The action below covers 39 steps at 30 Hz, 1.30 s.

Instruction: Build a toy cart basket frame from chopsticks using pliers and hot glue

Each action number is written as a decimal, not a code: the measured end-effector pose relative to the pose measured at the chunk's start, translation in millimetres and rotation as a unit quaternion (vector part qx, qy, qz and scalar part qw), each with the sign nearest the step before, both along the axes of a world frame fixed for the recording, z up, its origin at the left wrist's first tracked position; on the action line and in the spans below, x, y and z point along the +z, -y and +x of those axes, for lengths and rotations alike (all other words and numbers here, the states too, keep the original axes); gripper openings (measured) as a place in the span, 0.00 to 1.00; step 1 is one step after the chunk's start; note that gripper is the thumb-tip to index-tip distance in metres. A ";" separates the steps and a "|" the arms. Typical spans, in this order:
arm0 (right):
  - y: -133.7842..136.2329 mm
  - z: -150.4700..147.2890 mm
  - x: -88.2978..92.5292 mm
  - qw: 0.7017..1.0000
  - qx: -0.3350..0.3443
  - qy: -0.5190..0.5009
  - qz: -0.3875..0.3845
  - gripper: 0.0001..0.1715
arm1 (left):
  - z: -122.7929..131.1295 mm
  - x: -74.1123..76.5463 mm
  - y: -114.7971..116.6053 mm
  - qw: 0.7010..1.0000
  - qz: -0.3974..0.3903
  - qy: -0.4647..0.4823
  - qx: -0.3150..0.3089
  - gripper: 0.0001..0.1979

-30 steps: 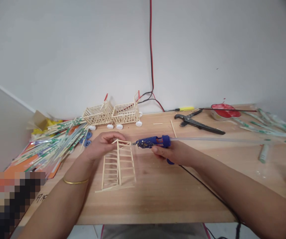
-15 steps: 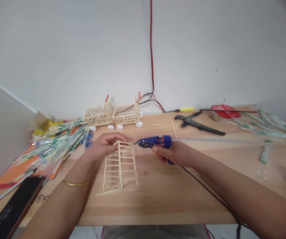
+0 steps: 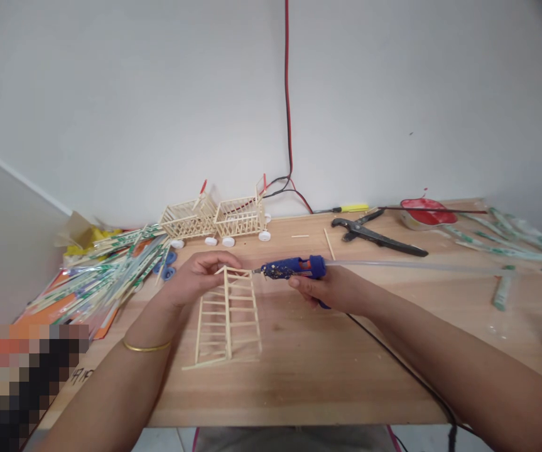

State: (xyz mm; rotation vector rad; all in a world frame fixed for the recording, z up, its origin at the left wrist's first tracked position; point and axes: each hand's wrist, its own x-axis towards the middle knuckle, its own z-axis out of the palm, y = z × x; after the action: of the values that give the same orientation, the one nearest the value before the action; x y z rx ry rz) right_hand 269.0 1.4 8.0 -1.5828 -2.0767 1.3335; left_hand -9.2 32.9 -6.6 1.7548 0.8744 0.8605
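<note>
**Hot nozzle at a pinched joint: hazards of the hold**

Nearest us, the bare front of the wooden table (image 3: pixel 299 389) carries a black cord (image 3: pixel 393 358), which runs under the right forearm towards the glue gun. We judge that the arm could snag on the cord and jerk the nozzle aside.

Further in, the stick frame (image 3: pixel 226 320) rests on the table. It is a ladder-like panel, and a second panel appears to stand upright along its middle. The left hand (image 3: pixel 195 276), a bangle (image 3: pixel 146 346) at its wrist, has its fingertips pinched together on the frame's far top corner. The right hand (image 3: pixel 334 290) is wrapped closed around the grip of the blue glue gun (image 3: pixel 292 268). The gun's tip sits at that same corner; we cannot tell whether it touches.

Because fingertips and nozzle meet at one point, we judge a burn from hot glue or metal to be the chief risk. Too firm a pinch could also crack the thin sticks or tilt the upright panel.

The long clear glue stick (image 3: pixel 416 265) trailing behind the gun could sweep against the pliers (image 3: pixel 377 235). Farther back, two wheeled stick carts (image 3: pixel 214 220) stand by the wall, well apart from the hands.
</note>
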 end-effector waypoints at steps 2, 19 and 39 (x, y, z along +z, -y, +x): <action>-1.0 0.2 -1.7 1.000 -0.002 -0.001 0.026 0.30 | -0.7 -0.7 0.2 1.000 -0.001 0.008 0.007 0.08; -15.0 28.4 -12.6 0.899 -0.009 0.258 0.353 0.19 | 11.7 1.3 -1.5 0.987 -0.026 -0.140 0.073 0.18; 28.7 -25.4 -13.1 0.928 0.231 0.071 0.283 0.04 | 13.2 0.8 -1.1 0.979 -0.065 -0.188 0.044 0.21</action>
State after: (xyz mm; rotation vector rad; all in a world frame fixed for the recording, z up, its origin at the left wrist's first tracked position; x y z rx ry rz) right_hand 243.5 -27.3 -5.1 -1.0022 -2.7079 0.6142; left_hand 4.0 33.9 -5.8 1.8031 1.2344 0.5172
